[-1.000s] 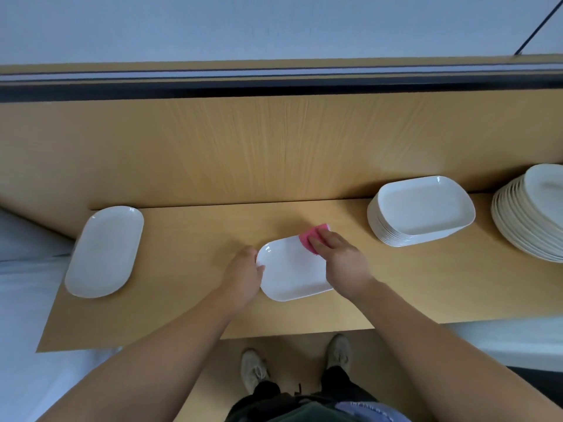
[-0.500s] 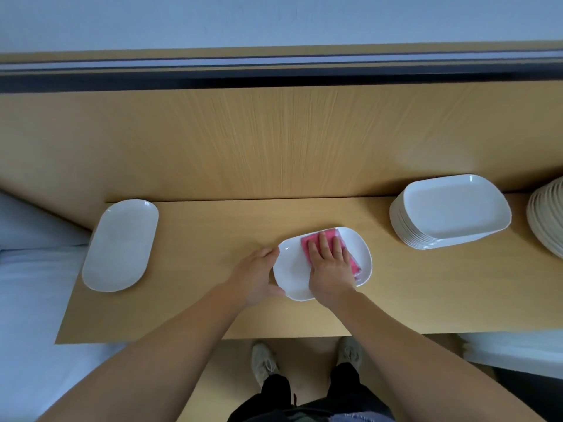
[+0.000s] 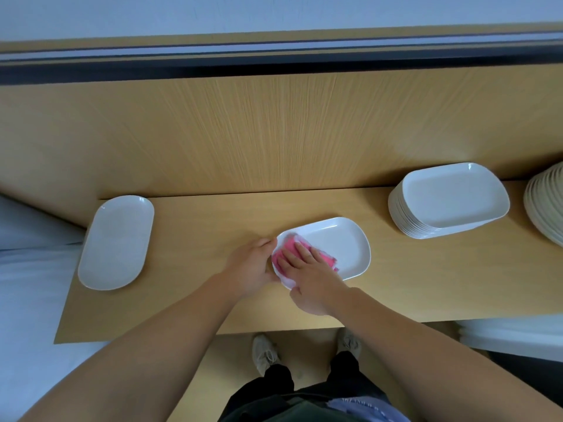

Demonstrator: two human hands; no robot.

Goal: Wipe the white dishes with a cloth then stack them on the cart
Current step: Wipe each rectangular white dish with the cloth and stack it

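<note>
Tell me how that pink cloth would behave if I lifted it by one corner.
Probably floppy: the pink cloth lies flattened under the right hand on the white dish. Likely light, since it looks thin. Unlikely to roll, being flat.

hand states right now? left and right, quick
Left hand: closed on the left rim of the white dish, steadying it.
Right hand: open, fingers straight, pressing the pink cloth onto the dish.

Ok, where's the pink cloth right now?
Head view, centre: the pink cloth lies on the left end of the lone dish, pressed flat under the right hand, with the left hand gripping the rim just left of it.
</note>
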